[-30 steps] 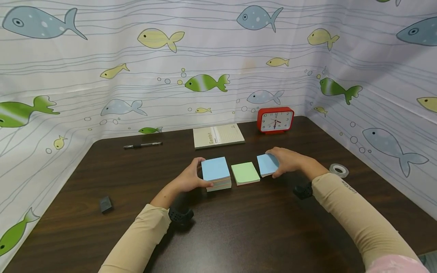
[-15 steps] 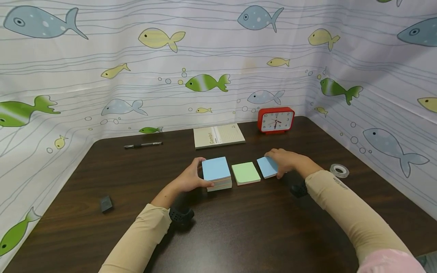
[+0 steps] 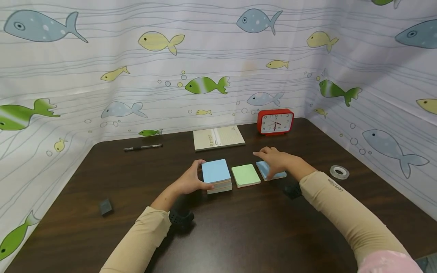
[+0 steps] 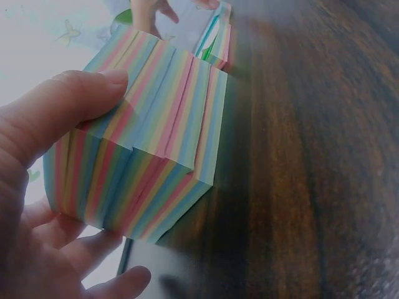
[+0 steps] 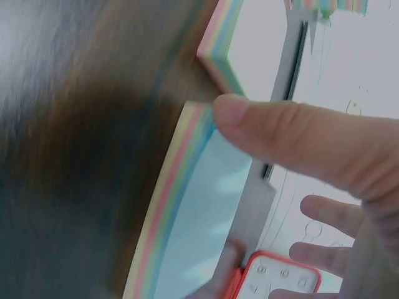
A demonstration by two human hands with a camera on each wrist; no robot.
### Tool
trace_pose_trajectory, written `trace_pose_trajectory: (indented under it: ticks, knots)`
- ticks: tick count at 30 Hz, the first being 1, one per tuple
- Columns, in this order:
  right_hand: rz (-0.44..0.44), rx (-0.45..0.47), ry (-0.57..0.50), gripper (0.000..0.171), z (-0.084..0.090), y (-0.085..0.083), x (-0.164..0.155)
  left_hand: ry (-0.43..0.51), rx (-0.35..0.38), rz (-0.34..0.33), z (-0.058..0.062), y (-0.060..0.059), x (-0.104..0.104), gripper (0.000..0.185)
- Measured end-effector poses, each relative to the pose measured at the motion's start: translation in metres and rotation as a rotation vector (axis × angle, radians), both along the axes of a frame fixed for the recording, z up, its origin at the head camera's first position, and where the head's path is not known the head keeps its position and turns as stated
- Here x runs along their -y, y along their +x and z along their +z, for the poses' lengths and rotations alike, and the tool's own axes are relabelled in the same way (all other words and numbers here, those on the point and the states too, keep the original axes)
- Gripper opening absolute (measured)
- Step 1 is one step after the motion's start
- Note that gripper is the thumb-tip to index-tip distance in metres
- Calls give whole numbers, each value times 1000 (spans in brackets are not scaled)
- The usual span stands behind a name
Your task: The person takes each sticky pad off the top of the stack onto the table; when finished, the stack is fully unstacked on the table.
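A tall stack of sticky note pads (image 3: 216, 170), blue on top with striped sides, stands at mid-table. My left hand (image 3: 187, 181) grips its left side; in the left wrist view the thumb and the fingers lie along opposite sides. Right of it is a thinner pad with a green top (image 3: 246, 175). Further right, a blue sticky note pad (image 5: 206, 205) lies flat on the table. Over that pad is my right hand (image 3: 278, 161), its fingers spread. The right wrist view shows the thumb at the pad's corner and the other fingers off it.
Behind the pads lie a notebook (image 3: 218, 137) and a red clock (image 3: 275, 122). A pen (image 3: 143, 147) is at the back left and a small dark block (image 3: 106, 207) at the left. A tape roll (image 3: 339, 172) sits beyond my right forearm. Fish-print curtain borders the table.
My right hand has lowered the blue pad onto the table beside the green one and loosened its fingers from it. My left hand has stayed on the stack.
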State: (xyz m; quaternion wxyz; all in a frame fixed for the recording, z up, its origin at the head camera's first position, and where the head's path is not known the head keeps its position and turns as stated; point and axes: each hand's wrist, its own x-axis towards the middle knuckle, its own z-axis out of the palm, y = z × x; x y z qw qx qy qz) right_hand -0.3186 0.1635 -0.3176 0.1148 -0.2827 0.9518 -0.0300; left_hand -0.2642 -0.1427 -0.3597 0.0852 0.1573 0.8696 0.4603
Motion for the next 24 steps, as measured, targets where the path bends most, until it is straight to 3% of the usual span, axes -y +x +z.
trace_pose_trajectory:
  ticks: [12, 24]
  knots:
    - [107, -50, -51, 87, 3, 16, 29, -42, 16, 7, -3, -1, -1, 100]
    - [229, 45, -236, 95, 6, 23, 66, -18, 12, 14, -7, -3, -3, 100]
